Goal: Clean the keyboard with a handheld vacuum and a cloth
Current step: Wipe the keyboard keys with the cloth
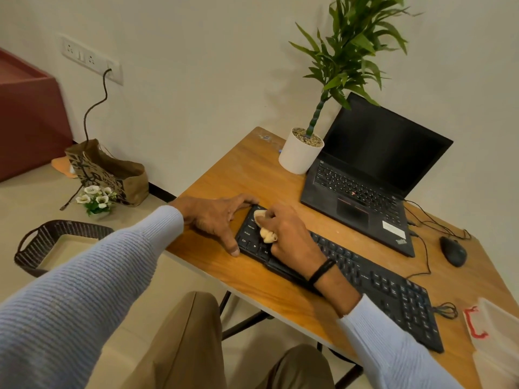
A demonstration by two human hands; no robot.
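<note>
A long black keyboard lies slantwise on the wooden table. My right hand grips a bunched cream cloth and presses it onto the keys at the keyboard's left end. My left hand lies on the table against that same end, index finger along the far corner and thumb at the near corner, fingers mostly straight. No handheld vacuum is in view.
An open black laptop and a potted plant in a white pot stand behind the keyboard. A black mouse and a translucent box are at the right. On the floor left are a dark basket and a paper bag.
</note>
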